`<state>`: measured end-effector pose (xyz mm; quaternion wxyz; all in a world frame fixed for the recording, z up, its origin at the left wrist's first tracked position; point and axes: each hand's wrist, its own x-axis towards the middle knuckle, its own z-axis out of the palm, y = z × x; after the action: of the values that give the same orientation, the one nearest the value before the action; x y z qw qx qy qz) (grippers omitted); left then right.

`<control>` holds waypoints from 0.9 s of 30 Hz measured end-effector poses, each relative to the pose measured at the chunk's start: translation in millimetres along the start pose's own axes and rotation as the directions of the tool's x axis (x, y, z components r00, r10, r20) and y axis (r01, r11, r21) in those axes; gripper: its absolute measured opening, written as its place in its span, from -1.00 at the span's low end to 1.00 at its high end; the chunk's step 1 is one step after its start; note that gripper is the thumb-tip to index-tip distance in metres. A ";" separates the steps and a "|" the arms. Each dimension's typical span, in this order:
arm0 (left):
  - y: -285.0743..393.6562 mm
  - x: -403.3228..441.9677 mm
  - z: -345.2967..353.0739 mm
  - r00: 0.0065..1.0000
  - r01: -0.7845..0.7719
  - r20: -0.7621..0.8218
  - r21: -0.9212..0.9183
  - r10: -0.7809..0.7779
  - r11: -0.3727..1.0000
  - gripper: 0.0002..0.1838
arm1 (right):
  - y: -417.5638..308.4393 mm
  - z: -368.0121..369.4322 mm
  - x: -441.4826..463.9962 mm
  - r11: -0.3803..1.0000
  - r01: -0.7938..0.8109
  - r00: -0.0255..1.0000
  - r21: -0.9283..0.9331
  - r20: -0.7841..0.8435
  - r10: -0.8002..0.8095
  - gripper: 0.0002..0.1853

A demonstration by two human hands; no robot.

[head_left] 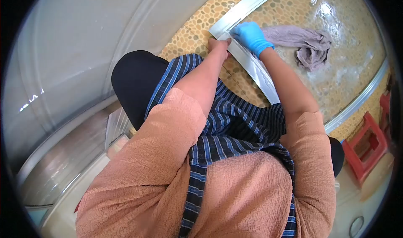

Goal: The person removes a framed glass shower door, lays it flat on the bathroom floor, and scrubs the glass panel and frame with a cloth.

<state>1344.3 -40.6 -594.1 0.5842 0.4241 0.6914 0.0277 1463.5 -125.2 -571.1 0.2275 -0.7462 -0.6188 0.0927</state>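
Observation:
My bare left hand (219, 45) is at the corner of a white metal rail (256, 70), its thumb over the edge and its fingers curled against the outer side. My right hand (251, 36), in a blue rubber glove, presses down just inside the same corner. Its gloved fingers are bent closed, and whatever they hold is hidden beneath them. A wet greyish-purple cloth (312, 44) lies twisted on the floor, one end reaching up beside the glove; whether the glove touches it I cannot tell. Whitish suds streak the rail's surface.
The rail borders a wet pebble-patterned floor (289, 84) with suds, ringed by a curved metal track (357, 99). A pale curved panel (84, 40) rises on the left. A red plastic stool (367, 147) is at the right. My knees, under a striped apron, are close to the rail.

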 end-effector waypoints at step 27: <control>3.6 -8.0 -2.3 1.000 -0.005 0.007 0.015 0.005 1.000 -0.47 | -11.8 9.6 1.9 0.982 -0.142 0.989 -0.127 -0.069 0.134 -0.91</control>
<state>1344.0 -42.2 -585.2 0.5835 0.4303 0.6884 0.0224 1449.5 -119.7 -573.9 0.1893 -0.8032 -0.5631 0.0449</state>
